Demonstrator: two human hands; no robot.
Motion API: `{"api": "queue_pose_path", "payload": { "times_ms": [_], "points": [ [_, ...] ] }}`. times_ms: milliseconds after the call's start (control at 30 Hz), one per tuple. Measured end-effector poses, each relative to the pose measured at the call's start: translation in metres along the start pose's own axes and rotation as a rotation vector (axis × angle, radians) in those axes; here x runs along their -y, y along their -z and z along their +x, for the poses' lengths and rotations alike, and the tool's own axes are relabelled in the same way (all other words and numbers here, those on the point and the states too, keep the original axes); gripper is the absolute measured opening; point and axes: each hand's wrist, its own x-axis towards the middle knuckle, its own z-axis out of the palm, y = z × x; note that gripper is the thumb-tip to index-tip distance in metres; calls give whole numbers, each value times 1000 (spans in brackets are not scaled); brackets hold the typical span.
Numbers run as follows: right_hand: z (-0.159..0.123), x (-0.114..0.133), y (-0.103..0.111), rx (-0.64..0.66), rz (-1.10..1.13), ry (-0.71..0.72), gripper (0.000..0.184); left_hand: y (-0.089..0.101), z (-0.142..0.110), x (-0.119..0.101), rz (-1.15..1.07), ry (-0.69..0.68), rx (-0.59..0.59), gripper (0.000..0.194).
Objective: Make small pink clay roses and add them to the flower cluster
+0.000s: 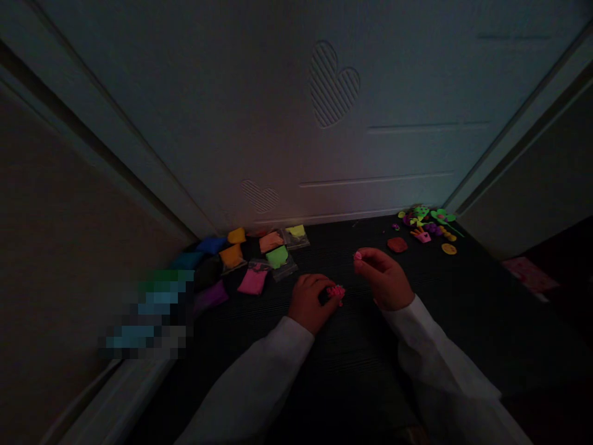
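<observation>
Low over the dark table, my left hand [312,301] is closed on a bumpy pink clay piece [336,292], held between thumb and fingers. To its right, my right hand [388,278] pinches a small pink bit of clay [357,256] at its fingertips. The two pink pieces are apart. Closest to my left hand among the packets lies a pink clay packet [254,278]. Beyond my right hand sits a flat reddish-brown clay disc [397,245]. Dim light hides the finer shape of the held pieces.
Several coloured clay packets, among them a green one [278,257] and an orange one [231,256], lie at the left back. Small clay figures, including a green flower [443,216] and a yellow disc [449,249], sit at the back right. A pale panel [278,136] with hearts rises behind.
</observation>
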Motion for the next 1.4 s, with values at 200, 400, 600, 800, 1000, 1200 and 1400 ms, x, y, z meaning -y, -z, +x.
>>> {"api": "queue_pose_path", "payload": {
  "times_ms": [200, 400, 600, 800, 1000, 1200, 1400],
  "points": [
    [0, -1, 1, -8, 13, -5, 18, 1, -4, -6, -77, 115, 89, 21],
    [-3, 6, 0, 34, -132, 18, 16, 5, -5, -14, -837, 458, 115, 33],
    [-19, 16, -9, 197, -443, 144, 10, 19, -9, -20, -1468, 752, 90, 26],
    [-28, 20, -17, 321, -611, 206, 10, 25, -12, -21, -1609, 767, 103, 25],
    [-30, 23, -17, 370, -724, 246, 12, 26, -13, -23, -1582, 756, 99, 27],
    [-29, 22, -18, 379, -750, 232, 13, 27, -12, -26, -1580, 709, 62, 26],
    [-30, 23, -17, 409, -792, 238, 16, 26, -11, -26, -1611, 692, 29, 25]
  ]
}}
